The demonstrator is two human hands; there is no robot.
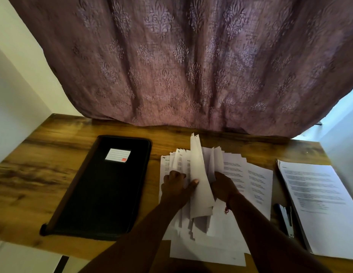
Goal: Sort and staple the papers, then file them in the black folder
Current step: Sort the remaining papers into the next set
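A fanned pile of printed papers (248, 180) lies on the wooden desk (33, 174) in the middle. My left hand (176, 187) holds several raised sheets (198, 174), its thumb pressed on the front sheet. My right hand (223, 185) grips other sheets of the same pile from the right. The black folder (100, 190) lies shut at the left, with a white label on its cover. A stapler (286, 219) rests to the right of the pile, partly under a neat stack of papers (319, 203).
A patterned purple curtain (191, 66) hangs down to the desk's far edge. White walls stand at the left and right. The desk's front edge runs just under my forearms.
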